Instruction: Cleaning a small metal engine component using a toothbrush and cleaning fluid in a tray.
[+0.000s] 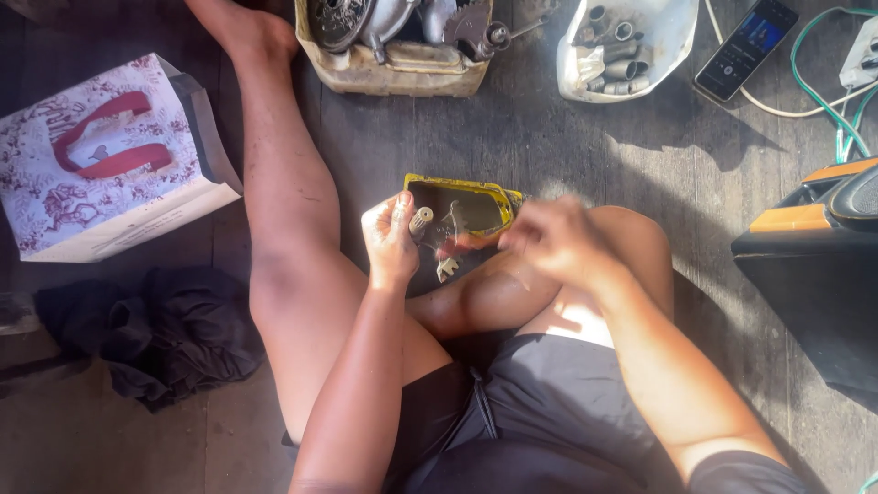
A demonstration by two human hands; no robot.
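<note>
I sit on a wooden floor with my legs out in front. My left hand (391,240) is closed around a small metal part (422,220) with a ribbed, threaded end, held over a yellow-rimmed dark tray (457,190) on the floor. My right hand (547,240) is blurred with motion beside it, fingers curled near a reddish tool or piece (462,243); what it grips is not clear. A small pale metal piece (447,267) lies in the tray below my hands.
A beige tub (402,75) of engine parts stands at the top centre. A white container (631,48) holds several sockets. A phone (745,48) and green cables lie top right. A patterned bag (110,165), dark cloth (155,329) and black-orange case (814,247) flank me.
</note>
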